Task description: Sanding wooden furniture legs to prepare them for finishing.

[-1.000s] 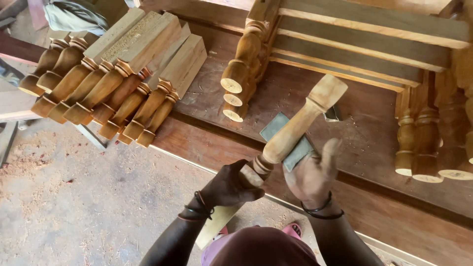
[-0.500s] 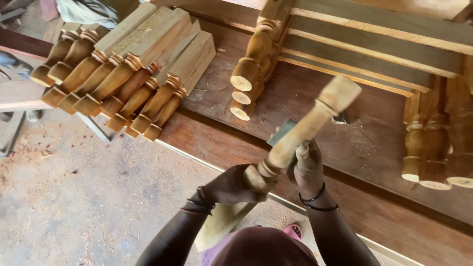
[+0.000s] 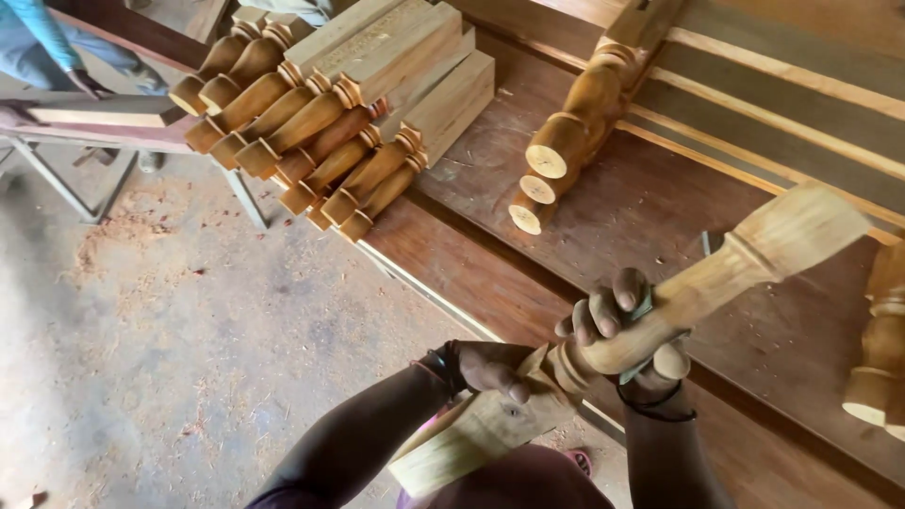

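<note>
So here's the setup: a turned wooden leg (image 3: 660,316) is held slanted over the near edge of the dark wooden workbench (image 3: 660,207), square top end up and to the right over the bench, the other square end down near the person's lap. The left hand (image 3: 490,368) is clamped on the lower part, just below the turned rings, fingers closed on the wood. The right hand (image 3: 617,325) is wrapped around the round middle section, fingers curled over the top and pressing a folded bit of grey-blue sandpaper (image 3: 641,311) against the leg; only a sliver of it shows between the fingers.

On the bench, at its far left end, there's a stack of finished legs (image 3: 330,123) lying side by side, round ends pointing off the bench edge. A smaller pile of three or so legs (image 3: 566,151) lies further along the bench, toward its middle. More legs (image 3: 877,358) stand at the bench's right edge. Left of the bench there's a dusty concrete floor (image 3: 189,358) with sawdust patches, and a metal-framed stand (image 3: 104,127) with another person's hand (image 3: 90,85) resting on it.
</note>
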